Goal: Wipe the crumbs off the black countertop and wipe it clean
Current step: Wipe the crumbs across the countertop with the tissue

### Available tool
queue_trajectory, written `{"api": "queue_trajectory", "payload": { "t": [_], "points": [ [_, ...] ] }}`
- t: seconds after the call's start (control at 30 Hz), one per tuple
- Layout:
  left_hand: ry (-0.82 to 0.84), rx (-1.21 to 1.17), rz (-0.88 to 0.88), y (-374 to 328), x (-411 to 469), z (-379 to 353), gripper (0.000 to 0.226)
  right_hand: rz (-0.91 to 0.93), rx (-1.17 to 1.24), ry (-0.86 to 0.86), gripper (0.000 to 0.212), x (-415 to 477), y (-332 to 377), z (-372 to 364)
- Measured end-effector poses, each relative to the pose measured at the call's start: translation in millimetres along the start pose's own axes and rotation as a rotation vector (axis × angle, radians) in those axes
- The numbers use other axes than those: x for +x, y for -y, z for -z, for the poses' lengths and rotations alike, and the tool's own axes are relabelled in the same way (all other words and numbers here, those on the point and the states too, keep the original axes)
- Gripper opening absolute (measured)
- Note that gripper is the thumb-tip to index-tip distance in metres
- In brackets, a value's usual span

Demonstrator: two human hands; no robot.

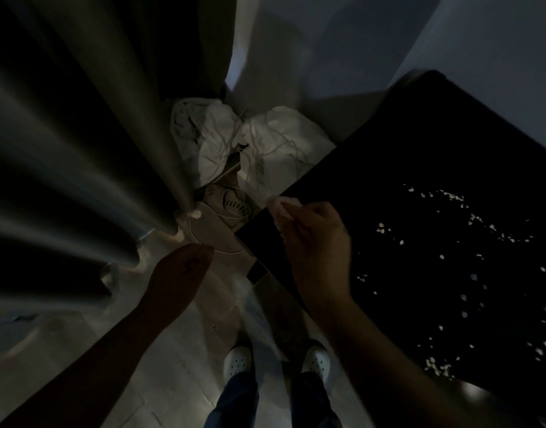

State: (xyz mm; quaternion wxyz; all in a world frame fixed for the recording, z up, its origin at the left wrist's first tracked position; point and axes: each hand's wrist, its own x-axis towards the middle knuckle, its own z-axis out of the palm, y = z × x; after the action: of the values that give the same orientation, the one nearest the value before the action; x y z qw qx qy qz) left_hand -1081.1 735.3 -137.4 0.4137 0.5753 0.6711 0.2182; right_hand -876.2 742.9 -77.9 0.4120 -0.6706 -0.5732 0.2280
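The black countertop (420, 156) fills the right side of the dim head view. Several pale crumbs (475, 273) lie scattered over its right and near parts. My right hand (315, 245) hovers over the counter's left corner and pinches a small pale cloth or tissue (281, 208) at its fingertips. My left hand (182, 273) is off the counter to the left, above the floor, fingers loosely extended, holding nothing.
Dark curtains (80, 134) hang at the left. White bags or bundled cloth (244, 140) with cords sit on the floor in the corner behind the counter. A small fan-like object (231, 202) lies beside them. My two white shoes (237, 362) stand on the pale floor.
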Motion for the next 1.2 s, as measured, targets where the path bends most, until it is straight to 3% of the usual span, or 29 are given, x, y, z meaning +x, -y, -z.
{"api": "queue_trajectory", "payload": {
  "t": [0.2, 0.4, 0.5, 0.6, 0.67, 0.8, 0.9, 1.07, 1.2],
  "points": [
    [0.002, 0.032, 0.044, 28.7, -4.9, 26.5, 0.027, -0.018, -0.21, -0.074, 0.012, -18.8, -6.7, -69.1],
    [0.025, 0.149, -0.087, 18.1, 0.5, 22.1, 0.025, -0.08, -0.399, -0.098, 0.022, -63.4, -38.4, -30.6],
    [0.053, 0.048, -0.151, -10.7, 2.5, 8.6, 0.02, -0.126, -0.37, -0.154, 0.034, -77.1, -55.8, 6.0],
    [0.092, -0.033, -0.286, -34.7, 3.2, -6.3, 0.023, -0.194, -0.268, -0.231, 0.02, -75.8, -66.6, 29.3],
    [0.09, 0.043, -0.357, -49.2, 3.5, -14.8, 0.031, -0.178, -0.306, -0.269, 0.018, -73.9, -59.9, 28.9],
    [0.071, 0.246, -0.553, -67.4, 3.7, -24.5, 0.041, -0.151, -0.352, -0.189, 0.02, -76.1, -40.8, 4.6],
    [0.122, 0.256, -0.56, -68.4, 5.8, -30.4, 0.044, -0.141, -0.392, -0.159, 0.024, -80.8, -48.2, -0.5],
    [0.193, 0.335, -0.591, -75.5, 10.0, -43.7, 0.051, -0.137, -0.288, -0.21, 0.029, -93.1, -90.6, 54.8],
    [0.235, 0.368, -0.621, -81.7, 10.7, -55.9, 0.044, -0.304, -0.325, -0.341, 0.023, -86.2, -99.5, 81.4]
  ]
}}
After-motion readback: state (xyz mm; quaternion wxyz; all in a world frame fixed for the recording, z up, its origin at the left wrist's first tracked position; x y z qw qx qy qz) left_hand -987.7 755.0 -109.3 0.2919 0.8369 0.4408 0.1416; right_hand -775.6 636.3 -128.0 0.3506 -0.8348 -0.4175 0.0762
